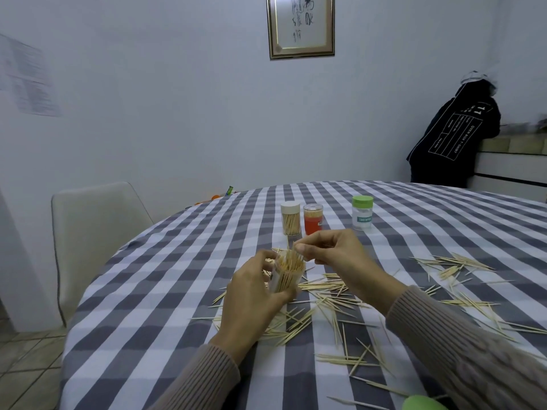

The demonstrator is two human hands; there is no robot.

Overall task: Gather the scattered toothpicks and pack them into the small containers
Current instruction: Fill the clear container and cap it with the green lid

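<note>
At the bottom edge a rounded green shape (424,403) is cut off and cannot be identified; ribbed knit sleeves (473,353) cover both forearms; thin, pale wooden toothpicks (334,294) lie scattered in loose heaps over the grey-and-white checked tablecloth (148,291), spreading from beneath the hands out to the right; the left hand (251,300) curls round a clear plastic jar (285,275), tilted slightly and crammed with upright toothpicks, its lower part hidden behind the fingers; the right hand (340,258) hovers just above the jar's open mouth, thumb and forefinger pinched on the tips of the toothpicks standing there, though blur makes it hard to tell how many; farther back stand three small cylinders near one another: a white-capped jar (290,218) full of toothpicks, a red jar (312,218) with a clear lid just beside it, and a green-capped jar (362,213) whose contents cannot be made out; a smooth pale chair (94,232) sits at the left; beyond, a person in a dark printed hoodie (455,128) leans at a counter, and a framed calligraphy picture (301,25), cropped at the top, hangs on the plain wall.
</note>
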